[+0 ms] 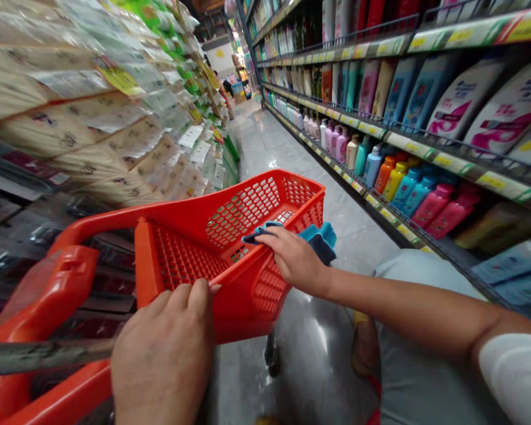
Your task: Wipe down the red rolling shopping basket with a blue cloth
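A red plastic shopping cart [230, 295] with mesh sides fills the middle of the view, its handle at the left. My left hand [163, 348], in the lower centre, is closed over the near rim of the cart basket. Farther along the same rim, my right hand [298, 262] presses a blue cloth [321, 239] against the edge. Light blue and dark blue parts of the cloth stick out on both sides of my fingers. The part under my palm is hidden. No goods show in the visible part of the basket.
Shelves of shampoo bottles [371, 165] line the right side. Stacked packaged goods [92, 130] rise on the left. A grey tiled floor [265, 130] runs up the aisle. Legs in light blue trousers [425, 330] are at lower right, and a person [228, 87] is far off.
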`<action>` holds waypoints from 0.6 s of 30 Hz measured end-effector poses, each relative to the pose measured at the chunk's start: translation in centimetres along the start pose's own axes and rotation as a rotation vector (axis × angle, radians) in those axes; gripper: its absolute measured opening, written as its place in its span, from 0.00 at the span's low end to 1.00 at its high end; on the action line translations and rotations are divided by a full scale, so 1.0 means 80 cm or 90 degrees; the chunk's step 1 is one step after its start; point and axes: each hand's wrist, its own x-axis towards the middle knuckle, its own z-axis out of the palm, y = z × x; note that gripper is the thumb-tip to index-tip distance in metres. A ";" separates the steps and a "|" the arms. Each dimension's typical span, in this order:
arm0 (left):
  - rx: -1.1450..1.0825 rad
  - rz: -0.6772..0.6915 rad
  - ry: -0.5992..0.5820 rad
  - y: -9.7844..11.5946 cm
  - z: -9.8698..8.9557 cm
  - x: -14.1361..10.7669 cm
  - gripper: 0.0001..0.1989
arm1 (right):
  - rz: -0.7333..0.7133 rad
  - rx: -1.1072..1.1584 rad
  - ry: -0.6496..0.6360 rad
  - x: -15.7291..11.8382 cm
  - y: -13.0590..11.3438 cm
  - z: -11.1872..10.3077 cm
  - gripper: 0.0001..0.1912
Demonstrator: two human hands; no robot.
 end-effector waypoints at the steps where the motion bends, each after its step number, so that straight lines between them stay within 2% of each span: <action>1: 0.016 -0.003 -0.004 0.004 0.000 0.004 0.13 | -0.028 0.018 -0.006 0.001 0.001 0.002 0.26; 3: 0.049 -0.008 0.002 0.010 0.001 0.011 0.15 | -0.014 0.012 -0.014 0.010 0.022 -0.004 0.27; 5: 0.068 -0.007 0.012 0.014 0.003 0.017 0.16 | 0.107 -0.027 0.019 0.021 0.057 -0.018 0.26; 7: 0.073 -0.004 0.021 0.017 0.004 0.020 0.16 | 0.254 -0.056 0.094 0.030 0.085 -0.028 0.26; 9: 0.077 -0.004 0.035 0.020 0.003 0.021 0.15 | 0.321 -0.058 0.146 0.030 0.087 -0.027 0.27; 11: 0.084 -0.007 0.047 0.022 0.001 0.021 0.14 | 0.280 -0.030 0.137 0.022 0.064 -0.014 0.26; 13: 0.092 -0.008 0.055 0.022 -0.002 0.020 0.13 | 0.185 0.025 0.099 0.011 0.035 0.004 0.25; 15: 0.093 -0.001 0.055 0.022 -0.003 0.020 0.14 | 0.126 0.073 0.091 0.008 0.023 0.014 0.23; 16: 0.090 0.005 0.054 0.021 -0.002 0.020 0.15 | 0.132 0.080 0.105 0.011 0.027 0.016 0.21; 18: 0.084 0.017 0.040 0.019 0.001 0.021 0.17 | 0.223 0.053 0.174 0.022 0.052 0.012 0.19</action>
